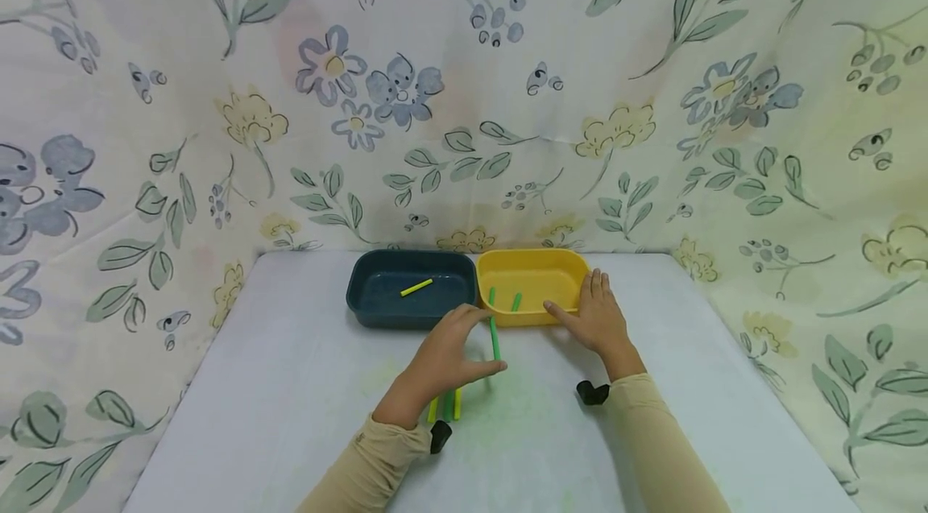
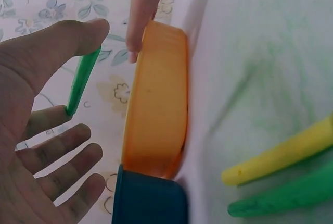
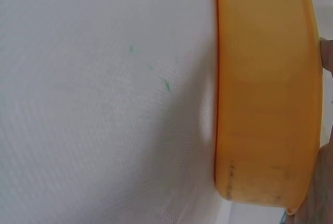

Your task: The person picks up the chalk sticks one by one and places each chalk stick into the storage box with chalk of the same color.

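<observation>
My left hand (image 1: 453, 352) pinches a green chalk stick (image 1: 495, 338) lengthwise between thumb and index fingertip; the left wrist view shows the stick (image 2: 83, 81) above the table, the other fingers spread. Behind it stands a yellow tray (image 1: 518, 318) with two green sticks (image 1: 516, 302) inside. My right hand (image 1: 603, 324) rests at that tray's right corner, fingers fairly straight along the side and thumb at the near rim. Under my left wrist lie yellow sticks (image 1: 457, 404) and a green stick (image 1: 447, 407), partly hidden in the head view.
A dark blue tray (image 1: 373, 320) stands left against the yellow one, with a yellow stick (image 1: 416, 287) in it. Both trays sit at the far edge of the white table (image 1: 290, 384), before a floral cloth (image 1: 464, 94). Green smudges mark the tabletop.
</observation>
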{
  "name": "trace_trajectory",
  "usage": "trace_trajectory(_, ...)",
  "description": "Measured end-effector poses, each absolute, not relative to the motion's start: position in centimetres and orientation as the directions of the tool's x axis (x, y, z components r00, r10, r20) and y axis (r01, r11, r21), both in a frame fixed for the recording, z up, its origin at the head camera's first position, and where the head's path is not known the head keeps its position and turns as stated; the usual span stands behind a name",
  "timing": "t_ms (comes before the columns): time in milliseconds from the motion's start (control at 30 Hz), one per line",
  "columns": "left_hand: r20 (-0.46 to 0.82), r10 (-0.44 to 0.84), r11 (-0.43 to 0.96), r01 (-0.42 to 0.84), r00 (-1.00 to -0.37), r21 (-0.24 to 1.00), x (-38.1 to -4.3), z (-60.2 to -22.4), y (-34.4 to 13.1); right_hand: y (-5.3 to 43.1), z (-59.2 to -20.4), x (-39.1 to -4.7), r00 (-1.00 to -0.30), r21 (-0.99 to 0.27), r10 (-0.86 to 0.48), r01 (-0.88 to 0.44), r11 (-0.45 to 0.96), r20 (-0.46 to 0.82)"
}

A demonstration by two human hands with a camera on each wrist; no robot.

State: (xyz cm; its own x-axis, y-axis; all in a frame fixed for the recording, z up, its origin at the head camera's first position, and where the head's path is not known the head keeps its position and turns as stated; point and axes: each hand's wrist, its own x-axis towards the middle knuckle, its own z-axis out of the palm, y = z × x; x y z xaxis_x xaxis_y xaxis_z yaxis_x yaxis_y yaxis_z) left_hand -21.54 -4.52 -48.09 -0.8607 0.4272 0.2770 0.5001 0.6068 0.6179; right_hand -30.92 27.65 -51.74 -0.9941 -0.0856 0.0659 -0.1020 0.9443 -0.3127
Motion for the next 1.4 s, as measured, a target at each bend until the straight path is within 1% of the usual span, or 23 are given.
trace_trajectory(200, 0.282, 0.446, 0.585, 0.515, -0.850, 0.627, -22.2, -47.6, -3.9, 27.7, -51.9, -30.8, -0.995, -0.314, -0.080, -0.096, 0.944, 0.064)
trace_trajectory(533, 0.268, 0.418, 0.630, 0.490, -0.868, 0.603, -23.4, -46.9, -3.0, 27.8, -52.0, -31.1, -0.994, -0.311, -0.082, -0.099, 0.945, 0.067)
trace_trajectory(1033, 0.358, 0.389, 0.628, 0.529, -0.849, 0.571, -24.9, -46.8, -2.4, 27.7, -51.6, -31.2, -0.994, -0.299, -0.091, -0.104, 0.948, 0.057)
trace_trajectory(1400, 0.336, 0.351, 0.657, 0.486, -0.874, 0.576, -26.4, -47.0, -1.8, 27.6, -51.5, -30.9, -0.994, -0.302, -0.087, -0.103, 0.948, 0.065)
